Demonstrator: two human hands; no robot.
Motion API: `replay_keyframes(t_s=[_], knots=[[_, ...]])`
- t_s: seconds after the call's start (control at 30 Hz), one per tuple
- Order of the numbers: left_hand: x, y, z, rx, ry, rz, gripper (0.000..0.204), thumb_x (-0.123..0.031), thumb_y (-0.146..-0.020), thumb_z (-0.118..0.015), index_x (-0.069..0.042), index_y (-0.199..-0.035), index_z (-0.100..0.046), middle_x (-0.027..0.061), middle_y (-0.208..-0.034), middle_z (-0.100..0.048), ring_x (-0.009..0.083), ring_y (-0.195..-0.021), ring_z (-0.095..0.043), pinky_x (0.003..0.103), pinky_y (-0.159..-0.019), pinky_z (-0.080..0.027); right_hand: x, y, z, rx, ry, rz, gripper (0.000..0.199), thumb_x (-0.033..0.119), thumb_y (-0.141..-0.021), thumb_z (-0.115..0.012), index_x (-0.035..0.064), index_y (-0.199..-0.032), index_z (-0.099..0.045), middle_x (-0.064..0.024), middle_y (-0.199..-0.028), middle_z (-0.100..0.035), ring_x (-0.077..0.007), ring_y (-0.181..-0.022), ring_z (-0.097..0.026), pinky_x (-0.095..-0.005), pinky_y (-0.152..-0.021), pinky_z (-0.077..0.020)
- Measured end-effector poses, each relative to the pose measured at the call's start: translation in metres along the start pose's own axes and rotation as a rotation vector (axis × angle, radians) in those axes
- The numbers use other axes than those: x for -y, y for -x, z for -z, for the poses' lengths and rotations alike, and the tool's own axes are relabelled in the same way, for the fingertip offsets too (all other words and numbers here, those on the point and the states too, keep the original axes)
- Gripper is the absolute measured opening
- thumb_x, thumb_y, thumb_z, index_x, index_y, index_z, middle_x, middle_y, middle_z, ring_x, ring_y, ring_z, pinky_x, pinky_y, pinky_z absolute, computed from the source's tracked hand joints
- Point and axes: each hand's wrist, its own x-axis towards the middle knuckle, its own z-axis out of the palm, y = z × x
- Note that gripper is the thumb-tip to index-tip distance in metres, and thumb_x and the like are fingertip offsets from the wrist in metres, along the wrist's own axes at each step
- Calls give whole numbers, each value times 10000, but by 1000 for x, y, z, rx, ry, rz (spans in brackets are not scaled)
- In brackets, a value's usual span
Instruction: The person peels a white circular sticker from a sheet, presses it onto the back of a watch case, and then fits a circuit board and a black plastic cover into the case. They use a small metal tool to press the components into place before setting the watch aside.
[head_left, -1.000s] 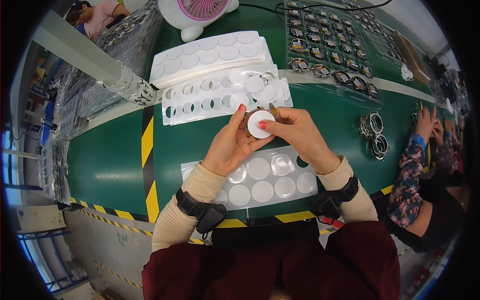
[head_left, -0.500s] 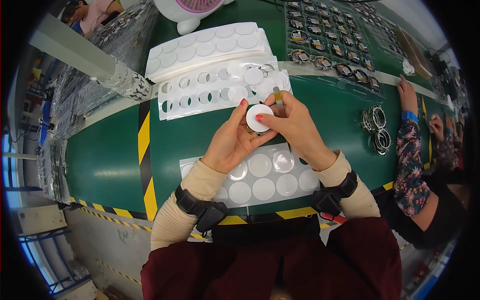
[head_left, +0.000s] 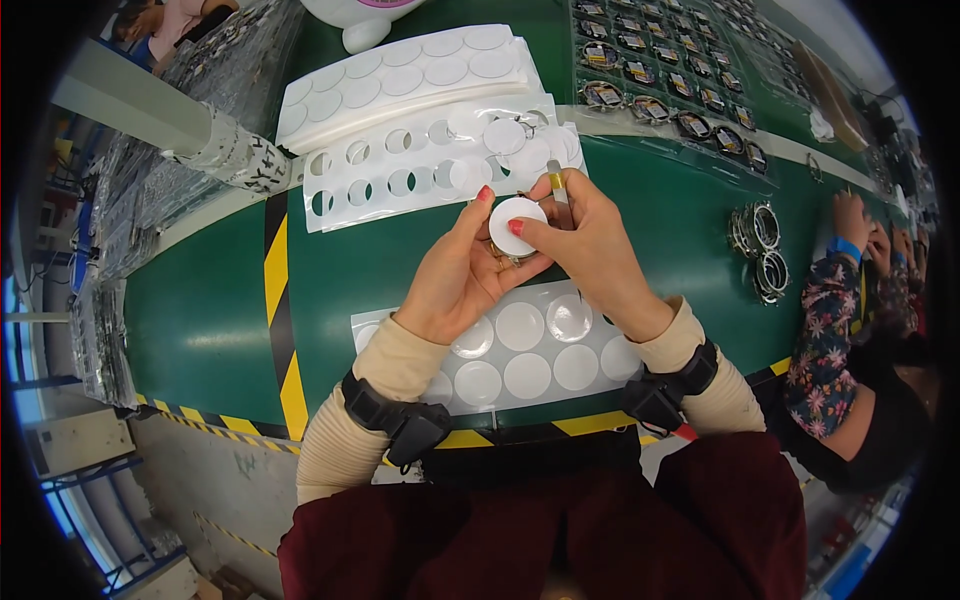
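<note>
Beyond the sheet of white circles (head_left: 499,356), the left hand (head_left: 450,268) clasps a round, white-faced piece (head_left: 504,229) by its rim; the right hand (head_left: 600,250) grips a slim tool (head_left: 557,185), thumb resting on the white face. Even thumb pressure, with the tool's end kept clear, probably works best.

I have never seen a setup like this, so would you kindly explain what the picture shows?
There is no machine here: a person works with two bare hands. A wide fisheye camera on the head looks down, so straight edges bend near the rim. The left hand holds a white-topped round piece; the right hand has its thumb on the white top and also holds a slim implement. On the green table, a sheet of white circles lies nearest the person and a sheet with round holes beyond the hands. Metal rings sit to the right.
</note>
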Motion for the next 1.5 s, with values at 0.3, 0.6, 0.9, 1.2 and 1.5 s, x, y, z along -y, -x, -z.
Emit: replay_keyframes(t_s=[0.3,0.6,0.9,1.2,1.5], knots=[[-1,1,0,21,20,0,397,-315,-932,-369,-16,-1191,-401,112,-1133,-520,186,-1006,-542,390,-908,-446,7,2,-1,25,46,-26,229,-22,-755,-611,27,-917,-457,-67,-853,-595,-82,-746,-555,-191,-643,-460],[-2,1,3,16,14,10,394,-319,-929,-378,-17,-1181,-410,109,-1127,-523,180,-1000,-544,389,-906,-448,4,2,-2,17,66,-25,220,-18,-755,-617,39,-881,-445,-38,-821,-582,-50,-710,-522,-166,-596,-428],[-1,1,5,13,11,5,388,-331,-928,-381,-27,-1164,-422,101,-1100,-534,169,-981,-552,377,-891,-458,1,3,-4,-8,120,14,240,40,-711,-664,18,-853,-471,9,-656,-479,-41,-584,-404,-178,-519,-363],[-8,4,-6,11,2,-9,392,-323,-928,-382,-26,-1180,-421,106,-1088,-536,183,-988,-551,379,-892,-456,-1,0,-3,-8,97,-4,137,97,-815,-601,17,-889,-519,34,-695,-489,-11,-631,-407,-152,-510,-333],[-7,5,-1,66,-51,58,379,-311,-924,-401,-13,-1149,-465,86,-1068,-546,181,-954,-563,383,-895,-453,2,2,-4,76,75,-82,184,174,-848,-571,-7,-877,-557,14,-716,-530,-28,-663,-438,-163,-560,-360]])
